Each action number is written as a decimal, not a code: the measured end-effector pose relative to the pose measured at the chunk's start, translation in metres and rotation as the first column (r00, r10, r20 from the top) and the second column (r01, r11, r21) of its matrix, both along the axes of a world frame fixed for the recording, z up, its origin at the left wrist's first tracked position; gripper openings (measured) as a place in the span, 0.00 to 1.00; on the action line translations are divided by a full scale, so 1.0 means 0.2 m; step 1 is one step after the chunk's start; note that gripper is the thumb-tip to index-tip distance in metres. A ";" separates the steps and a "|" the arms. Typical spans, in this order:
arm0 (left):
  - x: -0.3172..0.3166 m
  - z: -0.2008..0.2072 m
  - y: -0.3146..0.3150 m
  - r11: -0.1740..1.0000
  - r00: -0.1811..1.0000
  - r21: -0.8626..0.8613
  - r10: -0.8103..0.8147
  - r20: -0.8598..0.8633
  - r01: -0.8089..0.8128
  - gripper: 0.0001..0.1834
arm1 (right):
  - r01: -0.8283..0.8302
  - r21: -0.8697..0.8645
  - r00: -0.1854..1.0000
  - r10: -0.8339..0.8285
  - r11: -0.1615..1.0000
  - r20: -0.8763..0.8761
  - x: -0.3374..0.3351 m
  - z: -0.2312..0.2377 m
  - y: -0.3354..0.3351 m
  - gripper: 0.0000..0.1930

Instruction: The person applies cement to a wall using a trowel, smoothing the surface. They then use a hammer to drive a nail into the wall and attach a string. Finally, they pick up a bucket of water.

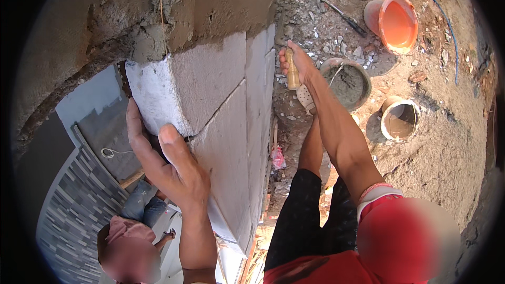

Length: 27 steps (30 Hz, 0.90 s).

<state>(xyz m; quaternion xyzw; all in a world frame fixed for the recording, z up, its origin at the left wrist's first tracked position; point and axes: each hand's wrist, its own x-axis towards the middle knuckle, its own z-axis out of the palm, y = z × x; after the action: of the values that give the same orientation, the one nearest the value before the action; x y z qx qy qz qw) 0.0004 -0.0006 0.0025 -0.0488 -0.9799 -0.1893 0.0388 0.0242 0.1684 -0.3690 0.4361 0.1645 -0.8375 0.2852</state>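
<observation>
Beside the wall point(218, 87), three buckets point(372, 17) (one orange)

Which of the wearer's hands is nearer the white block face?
Left hand: at the lower edge of the white block face. Right hand: out of view.

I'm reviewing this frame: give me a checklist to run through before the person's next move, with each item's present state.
1. Right hand closed around the light-brown, turned wooden handle: ok.
2. Working end of that tool sound: cannot tell; it does not show clearly.
3. Left hand braced on the white-coated, squared block end: cannot tell; it overlaps the lower part, but firm contact is unclear.
4. Grey mix present in the round, dark-rimmed bucket: ok.
5. Flat, pale-grey wall blocks coated: not ok; the brown-grey mortar coat stops above them in the picture.
6. Brown dirt ground free of debris: not ok; pale, angular chips are scattered.
</observation>
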 end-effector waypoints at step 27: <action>0.01 -0.03 0.02 0.995 0.998 0.078 0.066 -0.021 -0.064 0.37 | -0.673 0.683 0.370 0.669 -0.285 0.644 1.51 0.29 0.80 0.27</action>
<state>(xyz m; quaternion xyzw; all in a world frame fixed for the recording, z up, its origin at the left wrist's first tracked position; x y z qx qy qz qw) 0.0016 0.0041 -0.0028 -0.0178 -0.9724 -0.2250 0.0584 0.3259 0.3278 -0.3114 0.3331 0.8219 -0.2461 0.3912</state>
